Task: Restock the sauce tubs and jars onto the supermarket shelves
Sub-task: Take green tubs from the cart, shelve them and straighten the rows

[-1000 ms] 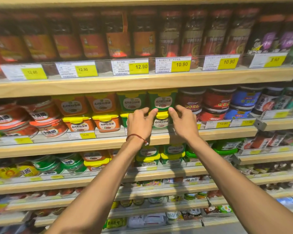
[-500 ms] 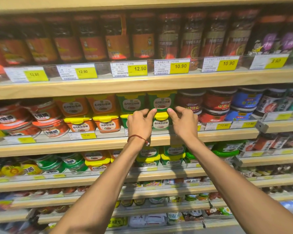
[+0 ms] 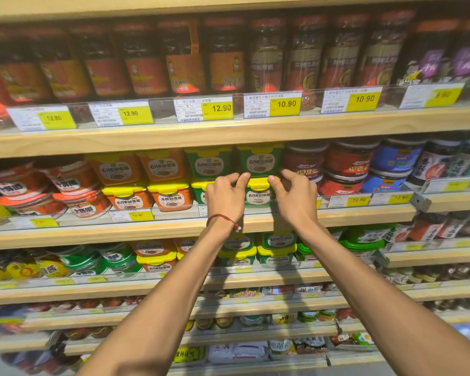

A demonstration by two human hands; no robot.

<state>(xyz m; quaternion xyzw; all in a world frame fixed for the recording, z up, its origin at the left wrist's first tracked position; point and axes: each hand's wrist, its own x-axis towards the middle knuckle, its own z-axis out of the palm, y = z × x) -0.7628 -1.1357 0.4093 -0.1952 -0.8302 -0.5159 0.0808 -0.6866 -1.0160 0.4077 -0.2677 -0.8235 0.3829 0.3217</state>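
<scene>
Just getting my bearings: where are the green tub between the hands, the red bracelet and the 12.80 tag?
green tub [image 3: 258, 198]: head view, front label.
red bracelet [image 3: 220, 216]: head view, cord on left wrist.
12.80 tag [image 3: 55, 118]: head view, yellow price patch.

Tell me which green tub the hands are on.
The lower green tub in the right-hand stack: the left hand and right hand grip it at the corners of its yellow lid.

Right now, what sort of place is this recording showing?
Most likely a supermarket condiment aisle: tiered wooden shelves, yellow price tags along their edges, and packed rows of sauce jars and tubs. The left hand and right hand hold a green tub there.
</scene>
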